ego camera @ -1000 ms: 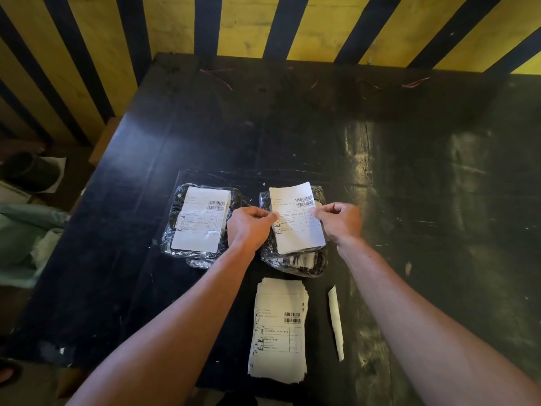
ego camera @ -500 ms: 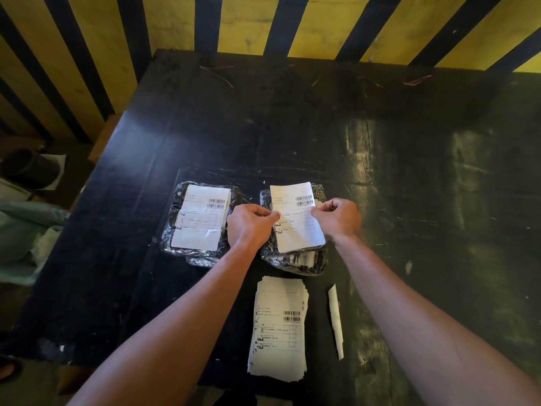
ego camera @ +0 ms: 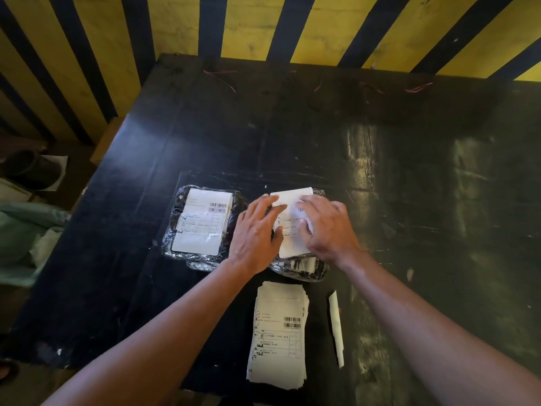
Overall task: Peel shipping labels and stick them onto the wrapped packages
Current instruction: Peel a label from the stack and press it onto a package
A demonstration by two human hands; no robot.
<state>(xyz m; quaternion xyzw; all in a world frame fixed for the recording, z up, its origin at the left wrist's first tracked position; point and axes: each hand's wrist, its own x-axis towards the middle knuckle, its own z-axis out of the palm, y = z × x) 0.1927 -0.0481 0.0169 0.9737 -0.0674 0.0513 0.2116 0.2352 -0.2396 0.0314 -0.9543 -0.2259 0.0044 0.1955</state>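
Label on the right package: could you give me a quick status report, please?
Left hand and right hand flat, open, pressing the label onto the right package. Left package already labelled. Label stack waiting nearby. Nothing in the way.

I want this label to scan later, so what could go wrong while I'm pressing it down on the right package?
1. The label sits on crinkly wrap, so creases or bubbles may get pressed in, perhaps across the barcode under the right hand.
2. It looks slightly tilted on the package; once both hands, including the left hand, press it flat, fixing that means peeling it off.
3. The loose strip beside the stack could get swept off by a forearm.
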